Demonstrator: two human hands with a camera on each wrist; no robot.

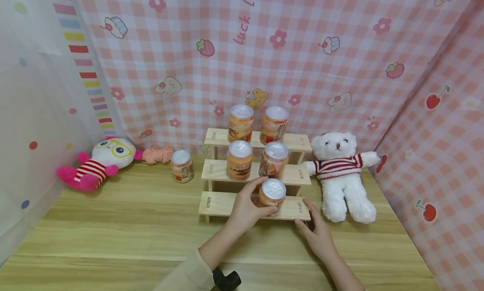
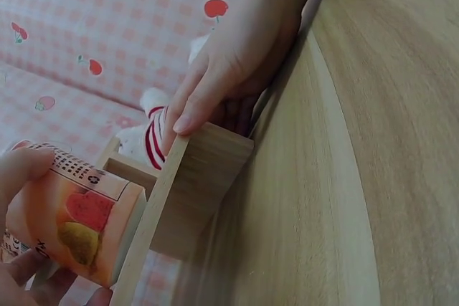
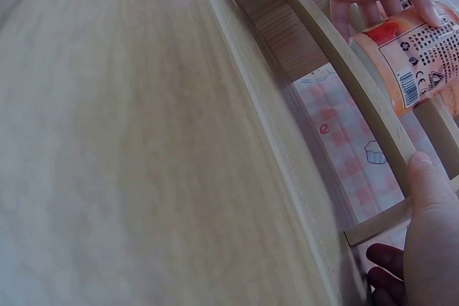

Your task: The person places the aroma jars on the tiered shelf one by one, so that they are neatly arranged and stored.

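A three-step wooden display stand (image 1: 223,205) is on the table. Over its lowest step, my left hand (image 1: 245,209) grips an orange can (image 1: 274,191) with a silver lid, thumb and fingers around its sides. The can is upright, its base at or just over the board; in the left wrist view the can (image 2: 75,220) shows fruit pictures. My right hand (image 1: 319,238) holds the right end of the lowest step, and in the right wrist view its thumb (image 3: 423,177) presses the board's edge. Two similar cans stand on the middle step (image 1: 213,170), two on the top step (image 1: 218,137).
Another can (image 1: 182,167) stands on the table left of the stand, beside a bundle of pink yarn (image 1: 156,155). A pink and white plush toy (image 1: 98,165) lies at the far left. A white teddy bear (image 1: 340,177) sits right of the stand. Checked cloth (image 1: 321,72) hangs behind.
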